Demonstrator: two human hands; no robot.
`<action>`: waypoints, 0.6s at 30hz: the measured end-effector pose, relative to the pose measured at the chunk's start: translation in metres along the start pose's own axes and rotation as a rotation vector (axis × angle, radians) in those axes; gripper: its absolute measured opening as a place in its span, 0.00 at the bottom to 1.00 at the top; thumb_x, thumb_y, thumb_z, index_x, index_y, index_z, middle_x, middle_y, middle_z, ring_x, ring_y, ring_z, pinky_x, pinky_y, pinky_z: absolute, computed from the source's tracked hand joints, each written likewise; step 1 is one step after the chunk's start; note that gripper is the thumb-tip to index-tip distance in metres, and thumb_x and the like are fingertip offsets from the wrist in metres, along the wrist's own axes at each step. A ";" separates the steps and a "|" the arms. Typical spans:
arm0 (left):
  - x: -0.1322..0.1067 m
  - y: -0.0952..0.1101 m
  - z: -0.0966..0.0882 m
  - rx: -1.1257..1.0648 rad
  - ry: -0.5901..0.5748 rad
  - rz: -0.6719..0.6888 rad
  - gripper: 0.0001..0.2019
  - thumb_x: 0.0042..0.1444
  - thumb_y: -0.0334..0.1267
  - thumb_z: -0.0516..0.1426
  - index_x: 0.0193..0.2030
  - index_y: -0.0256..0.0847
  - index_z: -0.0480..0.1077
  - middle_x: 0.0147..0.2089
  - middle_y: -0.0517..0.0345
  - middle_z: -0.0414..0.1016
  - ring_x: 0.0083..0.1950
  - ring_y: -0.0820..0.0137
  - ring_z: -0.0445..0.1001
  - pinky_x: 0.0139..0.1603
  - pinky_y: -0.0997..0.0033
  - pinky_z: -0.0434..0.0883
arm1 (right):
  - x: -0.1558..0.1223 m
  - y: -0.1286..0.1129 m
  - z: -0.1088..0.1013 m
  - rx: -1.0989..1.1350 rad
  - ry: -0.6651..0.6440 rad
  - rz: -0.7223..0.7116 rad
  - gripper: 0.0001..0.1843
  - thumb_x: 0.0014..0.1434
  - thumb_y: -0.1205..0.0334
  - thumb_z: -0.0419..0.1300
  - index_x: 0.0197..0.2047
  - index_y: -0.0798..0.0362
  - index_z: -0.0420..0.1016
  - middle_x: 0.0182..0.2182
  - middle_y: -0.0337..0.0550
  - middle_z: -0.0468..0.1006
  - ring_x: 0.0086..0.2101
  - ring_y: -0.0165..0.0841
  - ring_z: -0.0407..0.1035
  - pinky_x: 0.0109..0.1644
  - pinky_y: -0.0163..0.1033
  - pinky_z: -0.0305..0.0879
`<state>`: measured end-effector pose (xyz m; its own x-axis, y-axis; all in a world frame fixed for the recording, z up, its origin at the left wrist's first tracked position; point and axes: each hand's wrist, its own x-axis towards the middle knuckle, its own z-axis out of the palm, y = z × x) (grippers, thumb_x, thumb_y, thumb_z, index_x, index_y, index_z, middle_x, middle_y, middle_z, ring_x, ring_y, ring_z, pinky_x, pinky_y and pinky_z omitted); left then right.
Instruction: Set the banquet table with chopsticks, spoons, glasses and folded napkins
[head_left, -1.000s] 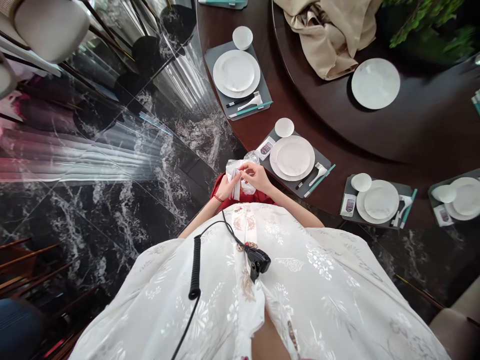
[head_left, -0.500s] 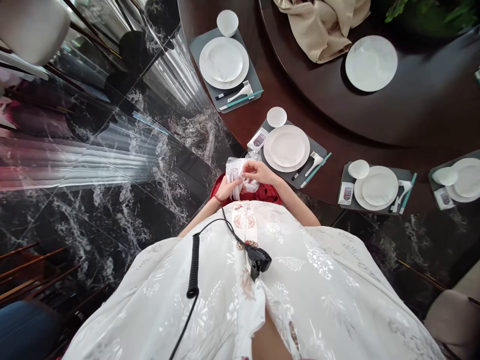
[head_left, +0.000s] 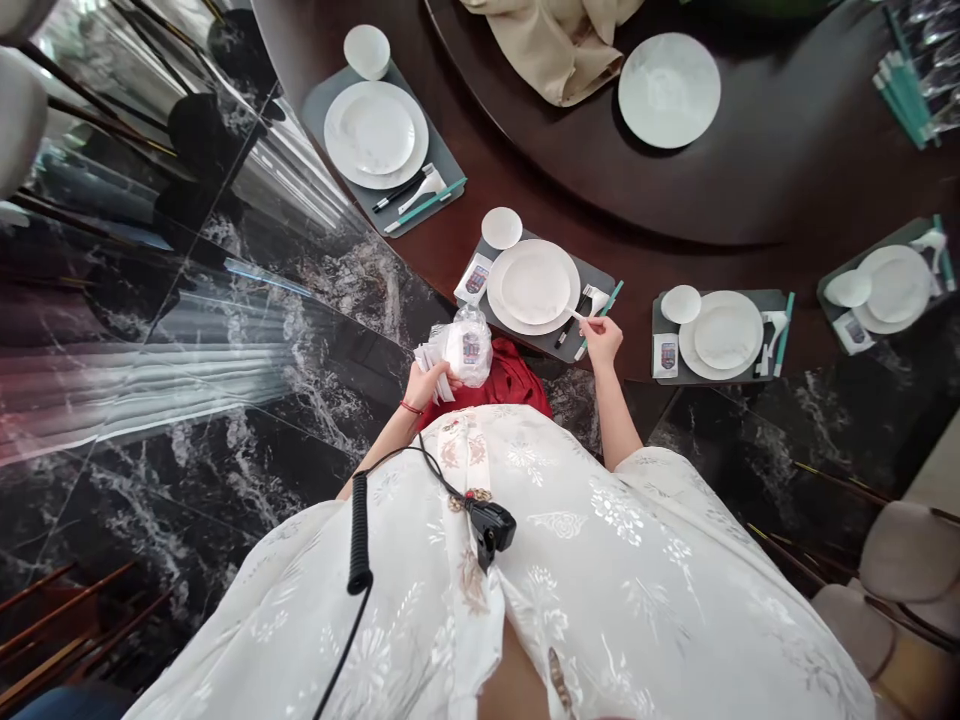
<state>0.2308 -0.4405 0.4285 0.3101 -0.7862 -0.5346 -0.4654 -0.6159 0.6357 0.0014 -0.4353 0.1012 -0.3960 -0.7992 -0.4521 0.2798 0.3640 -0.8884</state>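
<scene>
My left hand (head_left: 433, 384) is closed around a clear plastic bag (head_left: 480, 365) and several slim white packets (head_left: 424, 358). A small printed packet (head_left: 471, 348) shows through the bag. My right hand (head_left: 602, 341) pinches one thin white strip-like packet (head_left: 576, 314) near the right rim of the stacked white plates (head_left: 535, 285); what is inside it I cannot tell. Close to these fingers lie a white spoon (head_left: 598, 295) and a long teal-and-white sleeve (head_left: 614, 295) on the grey placemat (head_left: 604, 276). Left of the plates are a white bowl (head_left: 502, 228) and another printed packet (head_left: 475, 280).
The dark round table (head_left: 442, 190) bears more settings, with plates (head_left: 376, 132) at left and plates (head_left: 721, 335) at right. A raised turntable (head_left: 570, 180) carries a beige cloth (head_left: 562, 50) and a white plate (head_left: 670, 90). Chairs (head_left: 911, 550) stand lower right.
My right hand has left the bundle and moved right with one thin white packet. My left hand keeps the bag and packets, now slightly further left. The view has shifted right.
</scene>
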 end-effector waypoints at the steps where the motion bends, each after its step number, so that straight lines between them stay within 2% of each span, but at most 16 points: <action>1: 0.000 0.000 -0.001 0.006 0.003 0.005 0.11 0.40 0.43 0.63 0.24 0.38 0.70 0.23 0.50 0.77 0.24 0.60 0.80 0.26 0.64 0.80 | -0.002 0.020 -0.003 -0.113 0.062 -0.018 0.09 0.62 0.58 0.59 0.36 0.55 0.74 0.42 0.57 0.81 0.44 0.41 0.77 0.51 0.47 0.76; 2: 0.000 0.001 -0.002 0.010 0.006 0.009 0.11 0.40 0.44 0.63 0.24 0.38 0.70 0.23 0.50 0.77 0.24 0.60 0.80 0.25 0.64 0.80 | -0.005 0.037 -0.003 -0.227 0.076 -0.034 0.08 0.62 0.61 0.57 0.36 0.55 0.74 0.45 0.59 0.80 0.47 0.42 0.76 0.54 0.47 0.75; 4: 0.000 0.001 -0.003 0.020 0.017 0.010 0.12 0.40 0.44 0.63 0.25 0.38 0.70 0.23 0.50 0.77 0.24 0.60 0.80 0.25 0.65 0.80 | -0.014 0.063 0.003 -0.424 -0.011 -0.042 0.10 0.63 0.65 0.54 0.36 0.55 0.76 0.49 0.60 0.79 0.51 0.42 0.75 0.59 0.46 0.71; 8: -0.002 0.002 -0.005 0.043 0.033 0.002 0.11 0.39 0.43 0.64 0.24 0.38 0.71 0.23 0.50 0.77 0.26 0.60 0.81 0.26 0.66 0.80 | -0.030 0.088 0.030 -0.626 -0.246 -0.029 0.15 0.65 0.69 0.51 0.41 0.57 0.80 0.54 0.61 0.78 0.54 0.41 0.73 0.61 0.42 0.67; 12: -0.004 0.002 -0.006 0.057 0.025 -0.012 0.11 0.39 0.43 0.64 0.24 0.38 0.71 0.22 0.52 0.76 0.25 0.62 0.80 0.26 0.66 0.81 | -0.035 0.091 0.046 -0.671 -0.327 -0.066 0.17 0.67 0.70 0.50 0.46 0.60 0.81 0.56 0.62 0.77 0.53 0.39 0.72 0.60 0.40 0.66; 18: -0.003 0.003 -0.001 0.072 0.004 0.002 0.12 0.41 0.46 0.63 0.25 0.39 0.70 0.21 0.52 0.75 0.26 0.60 0.81 0.29 0.63 0.82 | -0.039 0.072 0.038 -0.677 -0.344 -0.033 0.20 0.68 0.68 0.49 0.52 0.61 0.81 0.53 0.61 0.80 0.52 0.41 0.71 0.58 0.41 0.66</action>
<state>0.2294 -0.4401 0.4329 0.3120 -0.7878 -0.5311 -0.5242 -0.6090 0.5953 0.0707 -0.3960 0.0582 -0.0691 -0.8786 -0.4725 -0.3691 0.4625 -0.8061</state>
